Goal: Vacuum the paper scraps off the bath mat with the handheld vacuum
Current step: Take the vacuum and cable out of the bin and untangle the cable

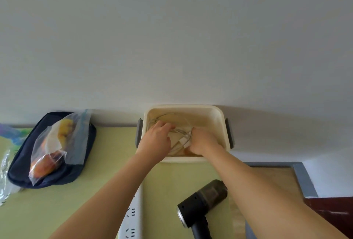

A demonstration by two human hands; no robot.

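The fingers [165, 125] of the left hand [155, 140] are curled down over the far rim of a clear container [178, 119] and grip it, the knuckles turned up toward the camera. The fingers of the right hand [202, 141] are bent close together at the near right edge of the same container, next to a small white scrap [183, 141]; whether they actually hold anything cannot be told. Both hands are inside a cream tub [183, 107] with grey side handles, which stands at the centre of the frame against the pale wall [172, 38]. Both bare forearms run down from the tub to the bottom edge of the frame. The handheld vacuum [202, 200], black with a dark barrel, lies unheld on the yellow-green bench [107, 152] at the lower centre right, between the forearms and just beside the right one. To its right, under the right forearm, lies a tan mat [282, 177] with a grey border; no scraps can be made out on it. A white power strip [131, 217] sits at the bottom centre, left of the vacuum. At the left of the frame a navy pouch [86, 139] lies against the wall, and a clear bag [57, 143] of yellow and orange things rests on it. Crinkled plastic [5, 172] shows at the far left edge.
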